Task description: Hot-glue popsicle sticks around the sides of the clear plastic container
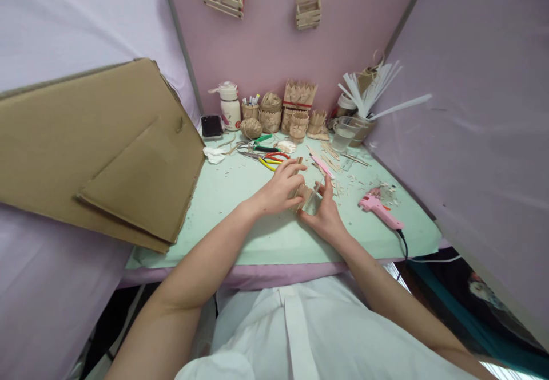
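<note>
White clothes (pixel 266 334) sit close; left hand (pixel 283 188) seems to grip wooden sticks (pixel 305 193) against a clear cup (pixel 313 204), gripped by right hand (pixel 326 215).

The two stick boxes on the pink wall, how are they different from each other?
The left box looks wider; the right box is narrower. The left box tilts, with its right side lower, while the right box hangs straighter. The right box has a tall back sticking up above its little bin; the left box looks like one wide bin. Both are made of pale sticks.
</note>
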Demonstrator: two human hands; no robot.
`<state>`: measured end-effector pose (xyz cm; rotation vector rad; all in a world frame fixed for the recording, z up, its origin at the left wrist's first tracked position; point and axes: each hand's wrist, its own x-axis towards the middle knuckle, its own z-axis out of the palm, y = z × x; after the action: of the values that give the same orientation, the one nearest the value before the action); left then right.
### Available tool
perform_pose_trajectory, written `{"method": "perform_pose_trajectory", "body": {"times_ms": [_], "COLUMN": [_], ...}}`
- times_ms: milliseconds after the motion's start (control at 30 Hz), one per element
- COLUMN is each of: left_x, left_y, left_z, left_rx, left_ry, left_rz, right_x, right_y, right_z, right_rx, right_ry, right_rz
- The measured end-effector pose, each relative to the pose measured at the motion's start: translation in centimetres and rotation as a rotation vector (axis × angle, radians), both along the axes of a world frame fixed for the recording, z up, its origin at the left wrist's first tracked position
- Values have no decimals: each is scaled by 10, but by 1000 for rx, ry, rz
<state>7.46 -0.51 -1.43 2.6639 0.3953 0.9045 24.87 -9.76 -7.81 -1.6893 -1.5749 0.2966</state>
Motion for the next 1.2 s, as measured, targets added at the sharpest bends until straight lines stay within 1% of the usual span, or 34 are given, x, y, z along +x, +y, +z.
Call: {"method": "perform_pose_trajectory", "body": {"times_ms": [333,533,1000,1100,1200], "left_x": [1,1,0,-3,-9], "left_y": [-1,0,-1,1,9], "left_z": [0,-1,1,2,0], "left_rx": [-24,-39,-73,-110,-208], "left_ry": [19,1,33,6,-62], "left_rz": [20,3,9,-11,-9], "right_x": [0,0,-1,-2,-2], "right_y": [0,0,-1,-1,0], "right_z": [-1,-3,0,1,0], "right_rx": [21,15,-8,-6,2], "right_ry": [-16,-21,-10,-6,9], "right_rz": [8,0,-10,-6,-10]}}
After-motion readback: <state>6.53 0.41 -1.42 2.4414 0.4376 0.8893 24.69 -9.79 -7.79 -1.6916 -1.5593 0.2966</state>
